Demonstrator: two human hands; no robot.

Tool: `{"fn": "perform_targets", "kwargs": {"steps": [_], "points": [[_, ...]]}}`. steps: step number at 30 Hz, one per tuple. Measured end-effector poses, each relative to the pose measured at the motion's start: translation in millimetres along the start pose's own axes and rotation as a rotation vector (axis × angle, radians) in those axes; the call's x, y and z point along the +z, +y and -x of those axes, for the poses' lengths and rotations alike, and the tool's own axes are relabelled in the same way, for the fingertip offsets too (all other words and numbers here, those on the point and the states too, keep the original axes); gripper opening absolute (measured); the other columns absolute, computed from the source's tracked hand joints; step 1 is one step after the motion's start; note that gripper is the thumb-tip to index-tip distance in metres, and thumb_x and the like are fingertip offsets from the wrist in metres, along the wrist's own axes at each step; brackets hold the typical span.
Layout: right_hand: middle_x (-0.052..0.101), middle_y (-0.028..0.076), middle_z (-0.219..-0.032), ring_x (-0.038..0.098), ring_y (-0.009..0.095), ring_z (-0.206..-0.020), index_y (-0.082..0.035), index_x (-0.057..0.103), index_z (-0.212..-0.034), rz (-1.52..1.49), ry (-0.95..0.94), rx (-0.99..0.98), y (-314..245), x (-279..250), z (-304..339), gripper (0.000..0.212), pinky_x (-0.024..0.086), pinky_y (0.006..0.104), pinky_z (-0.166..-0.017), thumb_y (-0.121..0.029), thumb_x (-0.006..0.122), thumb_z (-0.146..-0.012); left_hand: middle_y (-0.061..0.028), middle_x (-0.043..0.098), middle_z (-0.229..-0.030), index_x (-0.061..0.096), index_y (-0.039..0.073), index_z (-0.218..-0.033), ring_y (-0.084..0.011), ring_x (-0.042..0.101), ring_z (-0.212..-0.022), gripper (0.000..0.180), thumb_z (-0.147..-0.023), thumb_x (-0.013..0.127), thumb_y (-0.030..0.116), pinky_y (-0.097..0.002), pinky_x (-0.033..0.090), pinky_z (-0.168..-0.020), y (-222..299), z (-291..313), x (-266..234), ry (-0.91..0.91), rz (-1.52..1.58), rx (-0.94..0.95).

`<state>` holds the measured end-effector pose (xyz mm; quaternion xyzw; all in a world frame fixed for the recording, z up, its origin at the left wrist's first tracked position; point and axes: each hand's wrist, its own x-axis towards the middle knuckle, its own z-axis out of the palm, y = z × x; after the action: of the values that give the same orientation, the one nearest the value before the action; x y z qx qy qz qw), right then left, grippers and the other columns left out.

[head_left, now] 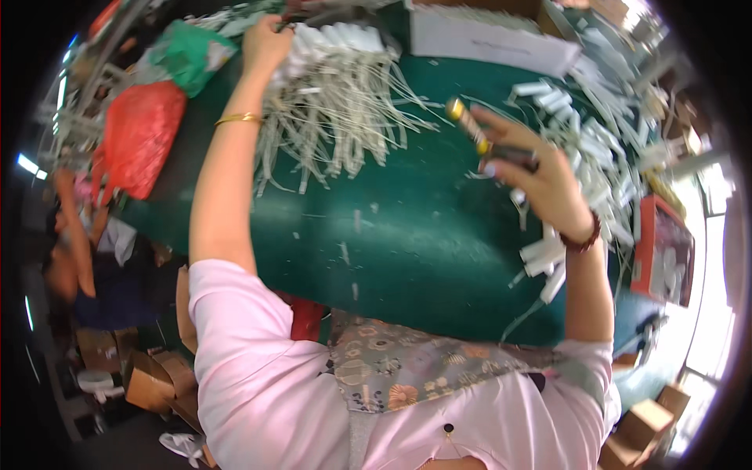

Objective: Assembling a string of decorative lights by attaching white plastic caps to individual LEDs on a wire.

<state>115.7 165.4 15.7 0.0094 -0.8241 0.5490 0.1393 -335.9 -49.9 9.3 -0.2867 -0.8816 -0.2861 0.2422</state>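
Observation:
My left hand [266, 45] reaches to the far side of the green table, at the left end of a row of white cylindrical pieces [345, 37]. Its fingers are curled together, and what they hold is hidden. Pale thin wires [345, 110] fan from the row toward me. Over the right half of the table, my right hand [540, 168] grips a slim yellow-and-black tool [472, 129] between thumb and fingers. The tool is blurred and points up and left, so its exact kind does not show. Near that hand lies a loose pile of white tubes with wires [599, 160].
Red [145, 137] and green [192, 56] plastic bags sit at the left edge of the green table [399, 243]. A white open box [493, 41] stands at the back, a red box [664, 251] at right. Another person [74, 243] is at far left. Cardboard boxes [153, 380] stand below.

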Motion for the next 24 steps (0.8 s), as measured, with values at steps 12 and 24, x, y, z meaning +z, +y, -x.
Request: {"fn": "perform_targets", "kwargs": {"steps": [12,24], "points": [[0.067,0.017,-0.124,0.067,0.017,-0.099,0.003,0.066,-0.103,0.022,0.311,-0.085,-20.8,-100.1,37.8,0.027,0.053,0.0325,-0.093,-0.023,0.057,-0.103,-0.0130,0.062,-0.085,0.071,0.002,-0.079,-0.0298,0.064,-0.085,0.014,-0.082,0.071,0.016,-0.0403,0.054,-0.073,310.6,262.6,34.9,-0.513,0.519,0.572],[0.074,0.008,-0.096,0.069,0.013,-0.083,0.005,0.072,-0.107,-0.110,0.411,-0.039,-41.6,-93.0,47.6,0.025,0.057,0.0276,-0.075,-0.015,0.074,-0.092,-0.0171,0.070,-0.091,0.074,0.001,-0.086,-0.0335,0.071,-0.084,0.032,-0.072,0.085,0.028,-0.0427,0.057,-0.072,281.5,227.1,-24.4,-1.194,-0.157,0.470]]}}
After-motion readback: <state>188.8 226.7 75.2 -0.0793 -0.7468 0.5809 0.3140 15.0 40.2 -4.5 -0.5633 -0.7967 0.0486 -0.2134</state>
